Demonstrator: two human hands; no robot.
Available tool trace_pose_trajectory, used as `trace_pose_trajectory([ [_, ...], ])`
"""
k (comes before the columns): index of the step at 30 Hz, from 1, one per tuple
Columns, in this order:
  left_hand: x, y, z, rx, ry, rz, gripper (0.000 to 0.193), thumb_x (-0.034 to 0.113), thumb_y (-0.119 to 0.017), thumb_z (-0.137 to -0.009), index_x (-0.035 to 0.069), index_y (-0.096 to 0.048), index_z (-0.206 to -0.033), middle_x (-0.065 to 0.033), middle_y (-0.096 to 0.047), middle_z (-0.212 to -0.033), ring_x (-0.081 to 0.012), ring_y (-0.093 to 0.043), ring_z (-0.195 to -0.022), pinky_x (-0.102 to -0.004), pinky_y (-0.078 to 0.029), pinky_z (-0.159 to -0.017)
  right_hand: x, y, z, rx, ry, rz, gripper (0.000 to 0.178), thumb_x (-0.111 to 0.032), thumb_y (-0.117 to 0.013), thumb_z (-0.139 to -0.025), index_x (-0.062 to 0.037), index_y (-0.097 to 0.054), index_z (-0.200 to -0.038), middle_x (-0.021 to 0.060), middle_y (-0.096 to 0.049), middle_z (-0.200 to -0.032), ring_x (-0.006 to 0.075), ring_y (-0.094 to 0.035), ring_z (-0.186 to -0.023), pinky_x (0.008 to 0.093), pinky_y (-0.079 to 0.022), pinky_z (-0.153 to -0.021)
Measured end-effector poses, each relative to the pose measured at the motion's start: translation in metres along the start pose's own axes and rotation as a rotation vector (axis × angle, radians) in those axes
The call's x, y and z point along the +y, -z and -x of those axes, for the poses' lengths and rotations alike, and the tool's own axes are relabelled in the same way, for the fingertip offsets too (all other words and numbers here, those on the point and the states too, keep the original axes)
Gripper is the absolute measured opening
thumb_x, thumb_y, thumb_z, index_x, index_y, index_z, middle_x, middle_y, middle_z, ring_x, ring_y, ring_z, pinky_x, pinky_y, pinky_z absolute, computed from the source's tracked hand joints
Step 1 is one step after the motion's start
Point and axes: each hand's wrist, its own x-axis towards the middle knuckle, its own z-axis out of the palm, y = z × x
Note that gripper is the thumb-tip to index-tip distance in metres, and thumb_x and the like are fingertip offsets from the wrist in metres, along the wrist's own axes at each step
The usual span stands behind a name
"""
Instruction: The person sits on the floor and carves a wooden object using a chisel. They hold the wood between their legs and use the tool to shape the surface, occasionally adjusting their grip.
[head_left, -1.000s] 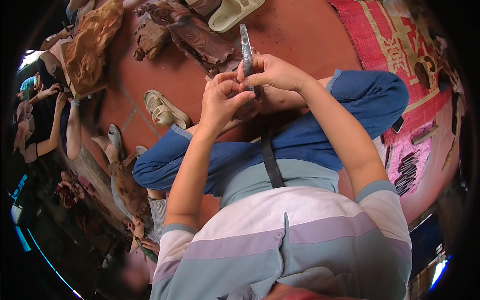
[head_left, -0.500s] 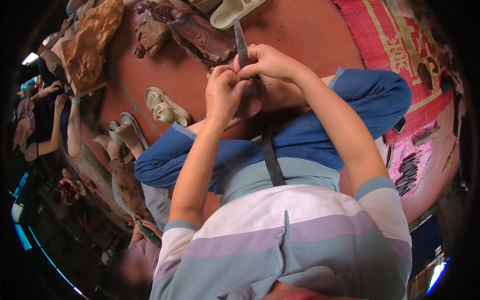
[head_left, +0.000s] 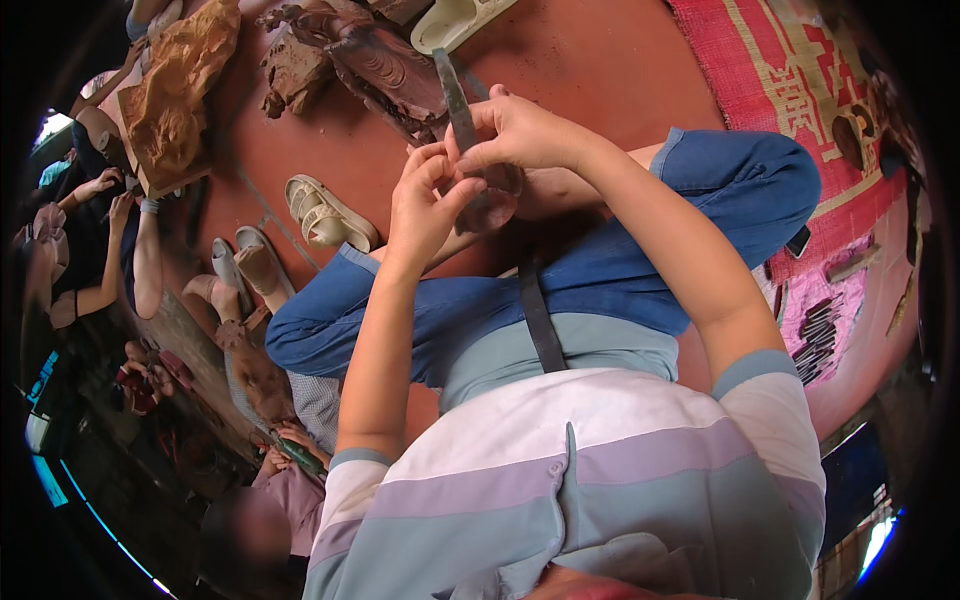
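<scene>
Between the fingers of my right hand [head_left: 520,130] is a narrow dark grey strip [head_left: 455,98], slightly bent, its free end pointing up and left. My left hand [head_left: 422,205] is close beside it with curled fingers, thumb bent toward them; what they pinch is hidden. Below both hands, between my crossed legs, shows the rounded end of a dark reddish-brown wooden piece [head_left: 490,212]. Just beyond my hands lies a carved dark wood figure [head_left: 390,80] with fold-like grooves. Whether it joins the piece under my hands I cannot tell.
Sandals [head_left: 328,212] lie on the red tiled floor [head_left: 590,60]. A rough brown wood carving [head_left: 190,80] stands at the far left near other people's arms. A seated co-worker [head_left: 290,450] holds a green tool. Right of me are a red patterned mat [head_left: 745,60] and several dark slim tools [head_left: 815,335].
Both hands and the strip have shifted a little to the left. The strip now tilts further left and bends more. My left fingers have loosened slightly from their tight curl.
</scene>
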Motion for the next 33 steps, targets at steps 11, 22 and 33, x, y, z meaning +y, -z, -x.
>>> trace_pose_trajectory([
  [11,-0.025,0.005,0.017,0.068,0.011,0.053,0.014,0.001,-0.067,-0.083,-0.003,-0.062,-0.095,0.0008,-0.052,-0.100,-0.0074,-0.056,-0.084,-0.0213,-0.045,-0.076,-0.020,-0.007,-0.033,-0.217,-0.023,0.245,0.020,-0.012,-0.070,-0.069,-0.0083,-0.069,-0.088,0.0023,-0.069,-0.083,0.0114,-0.062,-0.080,0.0262,-0.046,-0.075],
  [22,-0.038,0.005,0.051,0.131,0.179,0.432,0.021,0.009,-0.068,-0.081,0.001,-0.060,-0.098,-0.0108,-0.060,-0.112,-0.0159,-0.057,-0.098,-0.0295,-0.045,-0.087,-0.058,-0.134,-0.044,0.234,0.272,0.241,0.027,-0.032,-0.054,-0.088,-0.0060,-0.063,-0.090,0.0170,-0.065,-0.080,0.0364,-0.063,-0.078,0.0446,-0.048,-0.070],
  [33,-0.059,-0.012,0.066,0.192,-0.059,0.539,0.017,0.009,-0.075,-0.075,0.004,-0.062,-0.085,-0.0134,-0.058,-0.117,-0.0253,-0.055,-0.110,-0.0409,-0.042,-0.097,-0.033,-0.191,-0.024,0.237,0.307,0.540,0.036,-0.041,-0.056,-0.086,-0.0082,-0.062,-0.071,0.0128,-0.063,-0.067,0.0321,-0.063,-0.065,0.0432,-0.049,-0.060],
])
